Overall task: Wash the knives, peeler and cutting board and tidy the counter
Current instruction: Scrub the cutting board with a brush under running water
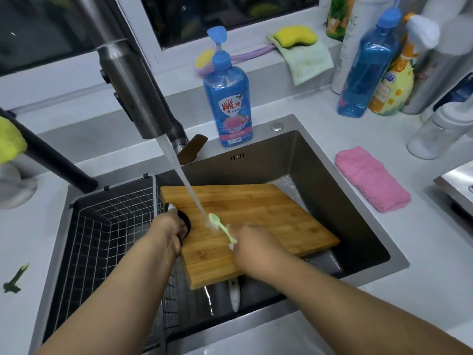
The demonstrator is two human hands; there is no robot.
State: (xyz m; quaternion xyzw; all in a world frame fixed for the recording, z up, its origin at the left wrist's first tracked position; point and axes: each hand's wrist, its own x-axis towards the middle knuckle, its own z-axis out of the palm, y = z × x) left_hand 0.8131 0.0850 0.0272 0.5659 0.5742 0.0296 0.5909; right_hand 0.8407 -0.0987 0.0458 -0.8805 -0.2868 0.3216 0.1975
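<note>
The rectangular bamboo cutting board (245,226) lies tilted across the steel sink (358,201), water from the grey pull-out faucet (133,93) streaming onto it. Your left hand (170,235) has its fingers closed on the board's black handle ring at its 9 o'clock edge. Your right hand (252,242) pinches a pale green slim-handled peeler (222,228) under the stream. A white knife handle (234,294) pokes out beneath the board at 6 o'clock. At 9 o'clock sits a wire basket (107,234); at 12, on the bench (435,252), a blue soap bottle (227,98); at 3, a folded pink cloth (371,179).
</note>
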